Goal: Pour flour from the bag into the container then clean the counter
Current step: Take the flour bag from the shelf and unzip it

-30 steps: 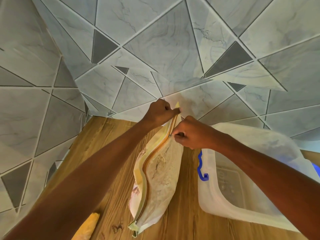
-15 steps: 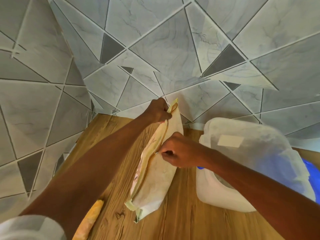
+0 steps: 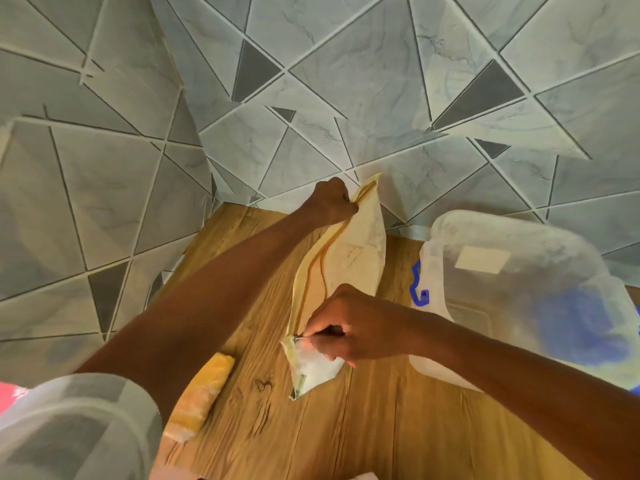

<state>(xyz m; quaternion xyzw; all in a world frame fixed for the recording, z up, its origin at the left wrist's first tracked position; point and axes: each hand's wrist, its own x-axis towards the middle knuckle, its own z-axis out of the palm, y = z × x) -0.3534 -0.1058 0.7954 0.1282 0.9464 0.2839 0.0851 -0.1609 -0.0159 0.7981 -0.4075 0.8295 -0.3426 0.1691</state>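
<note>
1. Zip slider pulled from the far end of the flour bag (image 3: 360,251) to its near end over the last second; orange zip tracks now parted along most of the top edge.
2. Judged: mouth nearly open, pouring not yet begun, no flour seen in the container (image 3: 519,292).
3. Left hand (image 3: 332,202) gripping the far top corner of the bag, fingers curled tight round the edge, holding it taut and upright on the wooden counter (image 3: 346,427).
4. Right hand (image 3: 353,327) pinching the slider between thumb and forefinger at the near end, other fingers curled under against the bag's near corner.
5. Bag standing between the 2 hands, just left of the container, which is tilted with a blue latch (image 3: 417,289) facing the bag.
6. Yellow cloth (image 3: 204,393) lying near left, apart from the bag.
</note>
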